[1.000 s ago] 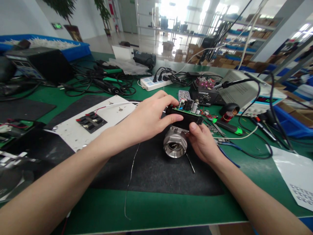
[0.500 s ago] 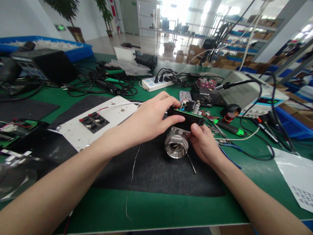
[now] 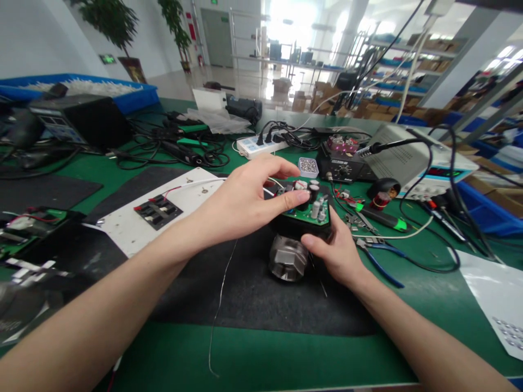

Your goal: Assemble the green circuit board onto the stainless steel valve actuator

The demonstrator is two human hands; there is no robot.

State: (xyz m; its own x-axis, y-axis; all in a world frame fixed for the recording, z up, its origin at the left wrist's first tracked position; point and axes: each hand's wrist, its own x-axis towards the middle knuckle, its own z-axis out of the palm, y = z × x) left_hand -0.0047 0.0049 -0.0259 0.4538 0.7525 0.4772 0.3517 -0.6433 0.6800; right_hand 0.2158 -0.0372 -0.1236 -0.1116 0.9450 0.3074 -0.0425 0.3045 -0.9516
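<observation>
Over the flat black mat [image 3: 253,305], my right hand [image 3: 341,250] grasps a black box-shaped housing [image 3: 300,227]; my left hand [image 3: 253,193] hovers thumb-first at its green circuit board [image 3: 324,220], grip unclear to me.

The green table [image 3: 261,356] carries a power strip [image 3: 254,147] (white) and black mat [image 3: 261,307].

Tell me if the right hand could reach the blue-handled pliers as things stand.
Probably yes: the blue-handled pliers lie just beside the right hand, their nearer handle apparently uncovered. That hand is on the black housing, though, so it would likely need to let go first.
</observation>
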